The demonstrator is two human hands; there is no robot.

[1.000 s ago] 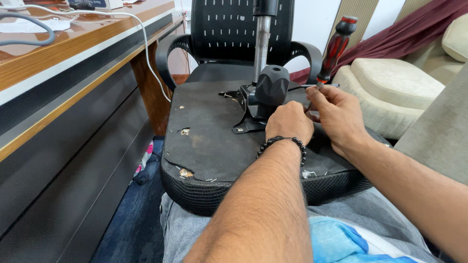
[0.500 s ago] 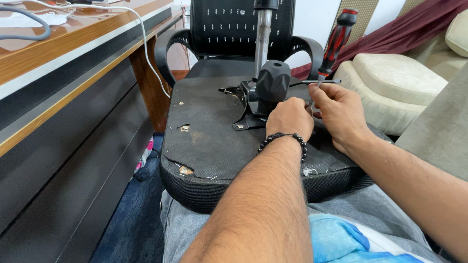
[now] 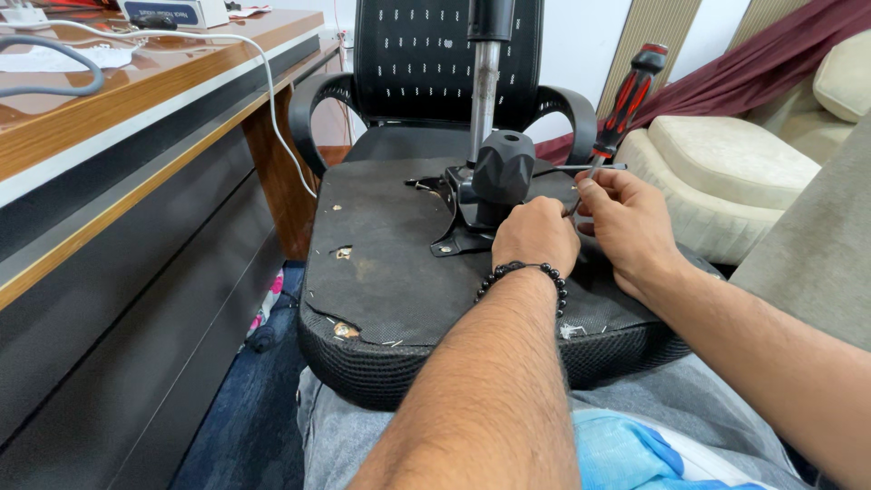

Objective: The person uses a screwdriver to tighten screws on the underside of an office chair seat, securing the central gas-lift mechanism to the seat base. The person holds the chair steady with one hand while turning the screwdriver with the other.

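An upturned black chair seat (image 3: 381,263) lies across my lap, its worn underside facing up. At its middle is a black metal mechanism (image 3: 494,177) with a silver gas cylinder (image 3: 484,86) standing upright. My left hand (image 3: 535,238), with a black bead bracelet at the wrist, is curled against the base of the mechanism; its fingertips are hidden. My right hand (image 3: 626,222) pinches the lower shaft of a red-and-black screwdriver (image 3: 631,91), whose handle tilts up to the right. The tip is hidden between my two hands.
A black mesh office chair (image 3: 426,73) stands just behind the seat. A wooden desk (image 3: 136,118) with white cables runs along the left. A cream cushioned sofa (image 3: 735,172) is at the right, and a thin lever rod (image 3: 594,167) sticks out of the mechanism.
Both hands stay at the mechanism. The screwdriver handle has shifted only slightly, and my view has moved a little.
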